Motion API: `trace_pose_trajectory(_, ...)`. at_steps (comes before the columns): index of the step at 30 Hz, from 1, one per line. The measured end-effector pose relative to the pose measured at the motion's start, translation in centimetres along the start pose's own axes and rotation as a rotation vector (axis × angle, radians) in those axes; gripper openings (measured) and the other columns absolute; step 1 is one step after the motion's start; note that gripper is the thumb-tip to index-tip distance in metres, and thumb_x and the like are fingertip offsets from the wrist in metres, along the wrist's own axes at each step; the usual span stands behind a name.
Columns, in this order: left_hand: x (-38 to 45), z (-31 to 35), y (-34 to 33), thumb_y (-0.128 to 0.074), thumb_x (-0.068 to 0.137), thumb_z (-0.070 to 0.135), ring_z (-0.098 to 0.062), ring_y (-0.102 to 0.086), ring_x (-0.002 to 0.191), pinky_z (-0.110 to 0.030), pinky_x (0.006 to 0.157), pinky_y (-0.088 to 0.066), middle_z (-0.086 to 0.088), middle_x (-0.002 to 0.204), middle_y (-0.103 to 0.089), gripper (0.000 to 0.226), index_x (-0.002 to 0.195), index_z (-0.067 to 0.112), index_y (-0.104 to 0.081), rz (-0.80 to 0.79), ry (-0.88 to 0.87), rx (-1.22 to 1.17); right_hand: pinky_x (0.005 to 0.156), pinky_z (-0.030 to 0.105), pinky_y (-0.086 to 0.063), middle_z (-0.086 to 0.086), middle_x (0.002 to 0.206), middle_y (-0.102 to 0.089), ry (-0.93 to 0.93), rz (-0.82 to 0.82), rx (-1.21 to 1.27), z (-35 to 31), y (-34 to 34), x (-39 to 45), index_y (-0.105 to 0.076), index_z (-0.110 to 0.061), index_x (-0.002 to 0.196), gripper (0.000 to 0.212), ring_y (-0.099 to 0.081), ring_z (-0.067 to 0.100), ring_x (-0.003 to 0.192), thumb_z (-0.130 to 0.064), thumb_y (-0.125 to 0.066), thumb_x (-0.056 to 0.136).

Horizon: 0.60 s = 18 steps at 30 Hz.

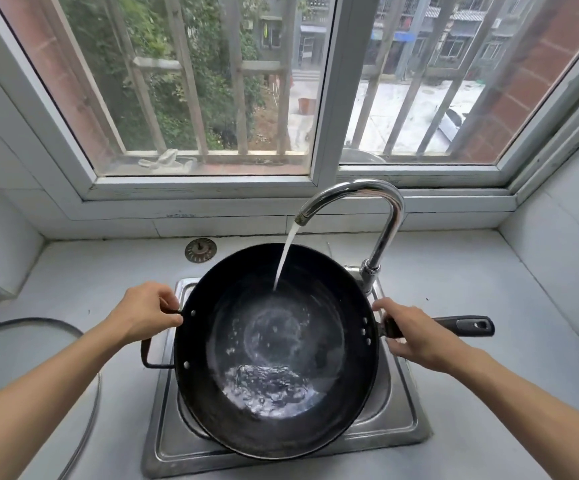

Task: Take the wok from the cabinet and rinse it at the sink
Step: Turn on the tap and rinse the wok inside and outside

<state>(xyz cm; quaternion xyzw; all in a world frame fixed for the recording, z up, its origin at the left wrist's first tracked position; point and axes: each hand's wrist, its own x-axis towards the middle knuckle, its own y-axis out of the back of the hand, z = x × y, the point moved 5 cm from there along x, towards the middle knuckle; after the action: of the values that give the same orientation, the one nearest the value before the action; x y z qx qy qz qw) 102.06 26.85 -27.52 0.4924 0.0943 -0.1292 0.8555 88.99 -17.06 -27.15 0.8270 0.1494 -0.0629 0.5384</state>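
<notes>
Two hands grip wok [277, 348] | left hand [146, 313] loop handle | right hand [416, 336] long handle

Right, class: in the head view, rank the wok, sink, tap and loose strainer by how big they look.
1. Wok and sink: too close to call, since the wok covers most of the sink and sits nearer the camera.
2. Tap.
3. Strainer, clearly smallest, lying on the counter behind the sink.
</notes>
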Motion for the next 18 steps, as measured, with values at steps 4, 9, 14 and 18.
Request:
trace_pose_trajectory(4,-0.2,-0.7,-0.8,-0.084,0.068,0.021,-0.01,-0.064,0.077,-0.025,0.069,-0.046,0.007,0.073,-0.069,0.015,0.072,0.022,-0.07,-0.012,0.024,0.003,0.062,0.024,-0.044,-0.009,0.075,-0.053,0.0,-0.042,-0.012,0.1,-1.4,0.1,-0.035,-0.038,0.114,0.046,-0.049,0.012,0.067,-0.02,-0.064,0.082)
trace_pose_trajectory(9,-0.5,-1.3,-1.3,-0.083,0.069,0.021,-0.009,-0.064,0.076,-0.025,0.07,-0.047,0.008,0.071,-0.07,0.011,0.071,0.022,-0.072,0.004,0.041,-0.005,0.062,0.022,-0.041,-0.013,0.078,-0.05,-0.008,-0.049,-0.003,0.3,-2.7,0.0,-0.036,-0.036,0.117,0.046,-0.048,0.009,0.069,-0.018,-0.06,0.082)
trace_pose_trajectory(14,-0.7,-1.8,-1.9,-0.082,0.071,0.021,-0.01,-0.065,0.078,-0.026,0.075,-0.049,0.008,0.077,-0.07,0.012,0.081,0.021,-0.074,-0.012,0.03,-0.013,0.072,0.022,-0.04,-0.023,0.086,-0.049,-0.018,-0.027,0.009,0.6,-3.2,0.2,-0.038,-0.038,0.122,0.048,-0.05,0.002,0.078,-0.019,-0.058,0.083)
trace_pose_trajectory(18,-0.7,-2.1,-2.6,-0.081,0.072,0.024,-0.007,-0.063,0.078,-0.025,0.076,-0.048,0.01,0.082,-0.068,0.022,0.093,0.02,-0.074,-0.002,0.018,-0.002,0.081,0.03,-0.046,-0.02,0.096,-0.053,-0.065,-0.014,0.037,1.2,-4.1,0.6,-0.037,-0.043,0.123,0.051,-0.052,0.012,0.088,-0.019,-0.057,0.083)
